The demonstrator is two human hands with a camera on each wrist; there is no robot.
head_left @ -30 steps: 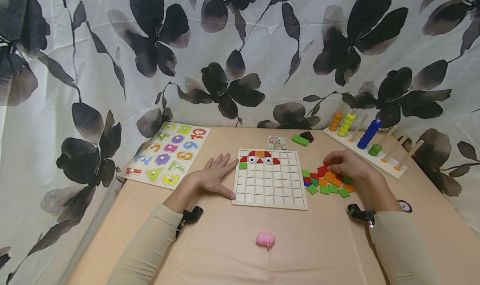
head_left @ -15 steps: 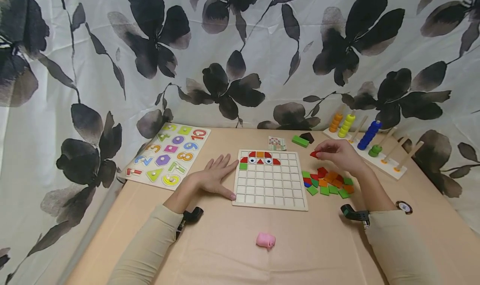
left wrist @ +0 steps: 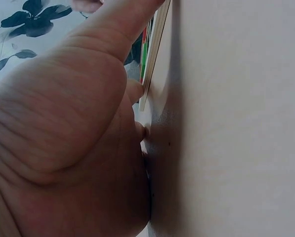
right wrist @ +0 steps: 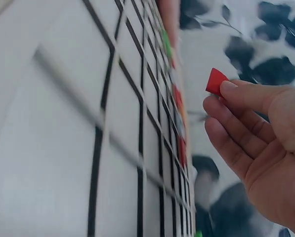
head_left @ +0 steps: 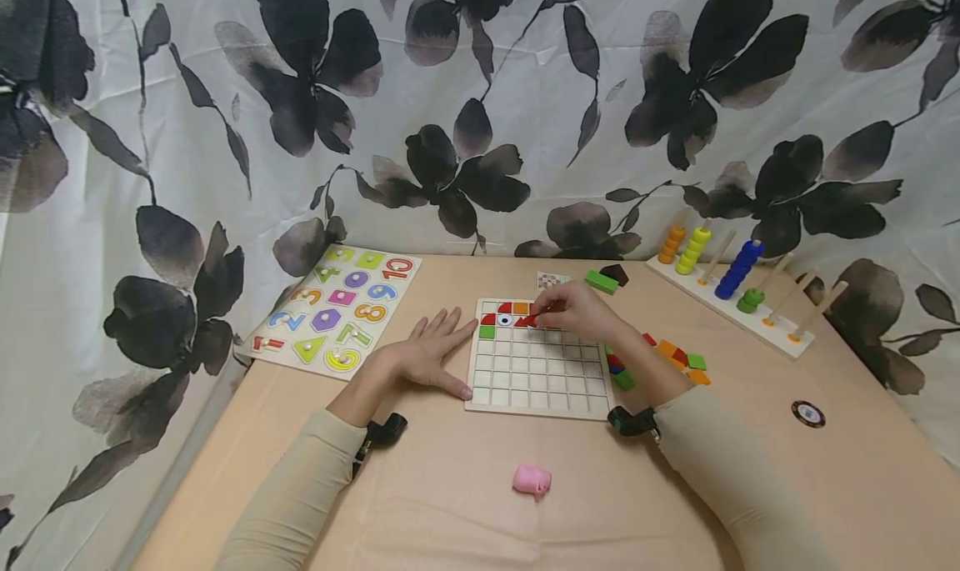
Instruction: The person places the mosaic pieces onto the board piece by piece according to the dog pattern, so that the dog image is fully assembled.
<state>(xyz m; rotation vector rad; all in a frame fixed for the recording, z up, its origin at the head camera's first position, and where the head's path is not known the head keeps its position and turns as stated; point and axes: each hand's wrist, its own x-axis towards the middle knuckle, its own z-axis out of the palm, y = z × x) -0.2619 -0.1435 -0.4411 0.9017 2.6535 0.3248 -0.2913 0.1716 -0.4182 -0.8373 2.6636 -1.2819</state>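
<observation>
A white grid board [head_left: 536,379] lies mid-table, with red, orange, green and eye-patterned tiles [head_left: 505,321] in its upper rows. My left hand [head_left: 423,354] rests flat at the board's left side, fingers spread, thumb and fingertips at its edge. In the left wrist view the palm of that hand fills much of the picture, beside the board's edge [left wrist: 157,47]. Over the upper part of the board, my right hand [head_left: 581,311] pinches a small red tile [right wrist: 216,81] between thumb and finger; one side of the tile looks curved. That hand hides some upper tiles in the head view.
Loose coloured tiles [head_left: 697,361] lie right of the board, partly behind the right forearm. Behind are a pattern card [head_left: 551,280] and a green block [head_left: 602,282]. A number puzzle [head_left: 307,292] stands left, a peg stacker [head_left: 765,328] right. A pink toy [head_left: 532,480] sits in front.
My right hand has lifted a red tile from the loose pile and carried it left over the board's top rows. My left hand has stayed at the board's edge.
</observation>
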